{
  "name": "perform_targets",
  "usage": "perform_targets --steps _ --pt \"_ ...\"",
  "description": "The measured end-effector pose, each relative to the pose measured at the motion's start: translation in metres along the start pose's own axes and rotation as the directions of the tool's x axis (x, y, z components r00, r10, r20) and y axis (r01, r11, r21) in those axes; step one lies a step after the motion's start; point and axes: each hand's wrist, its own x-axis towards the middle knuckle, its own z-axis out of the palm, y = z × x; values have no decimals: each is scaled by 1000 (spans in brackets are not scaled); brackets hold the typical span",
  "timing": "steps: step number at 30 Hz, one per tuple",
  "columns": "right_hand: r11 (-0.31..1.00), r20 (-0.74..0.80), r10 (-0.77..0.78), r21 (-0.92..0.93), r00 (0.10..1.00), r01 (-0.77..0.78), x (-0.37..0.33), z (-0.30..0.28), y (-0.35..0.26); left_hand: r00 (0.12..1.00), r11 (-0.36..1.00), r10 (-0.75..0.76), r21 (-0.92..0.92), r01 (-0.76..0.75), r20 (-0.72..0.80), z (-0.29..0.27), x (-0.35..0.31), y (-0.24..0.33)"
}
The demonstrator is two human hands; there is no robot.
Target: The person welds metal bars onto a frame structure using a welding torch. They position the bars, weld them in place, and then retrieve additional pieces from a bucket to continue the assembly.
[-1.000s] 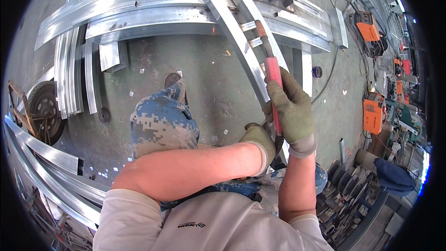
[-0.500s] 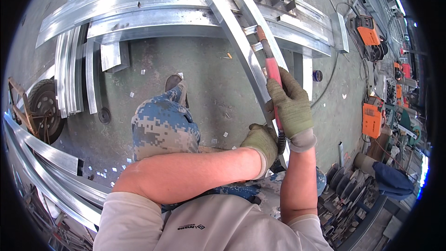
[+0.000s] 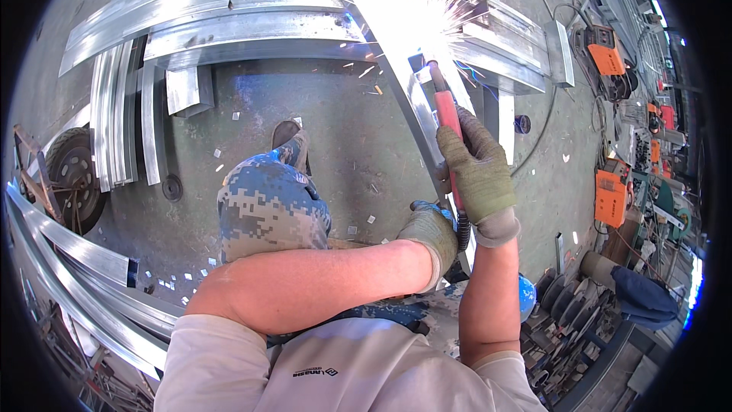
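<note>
Green-grey workshop floor (image 3: 351, 160) bears a small dark round tin (image 3: 521, 123), contents too small to tell, near silvery rails (image 3: 415, 107) over which the right hand (image 3: 480, 164) clenches a red-handled torch (image 3: 447, 113), nozzle (image 3: 437, 75) at bright sparks (image 3: 441, 15), the left hand (image 3: 431, 238) beside its cable (image 3: 463, 230), grip hidden, so I cannot tell

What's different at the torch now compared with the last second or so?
Bright sparks now burst around the front end of the torch, and glare washes out part of the metal rails. Nothing was taken hold of or let go. The right hand still grips the torch; the left hand stays beside its rear end.
</note>
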Motion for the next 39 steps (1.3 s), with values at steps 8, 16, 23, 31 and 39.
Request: perform_targets --steps 8,16,23,31,39 --pt "998 -28 14 -68 1000 -15 -4 1 -2 998 996 -65 58 67 -26 4 -1 6" --pt "999 -7 -3 -33 1000 3 0 -1 6 994 994 -93 50 96 -60 16 9 9" --pt "999 -17 4 -42 1000 -4 3 1 3 999 1000 5 25 -4 -53 3 0 -1" --pt "999 9 23 -46 1000 -23 -4 0 -4 999 997 -51 60 51 -3 5 3 6" --pt "999 13 32 36 999 -33 -1 -4 -2 1000 999 -15 46 14 5 -3 -3 3"
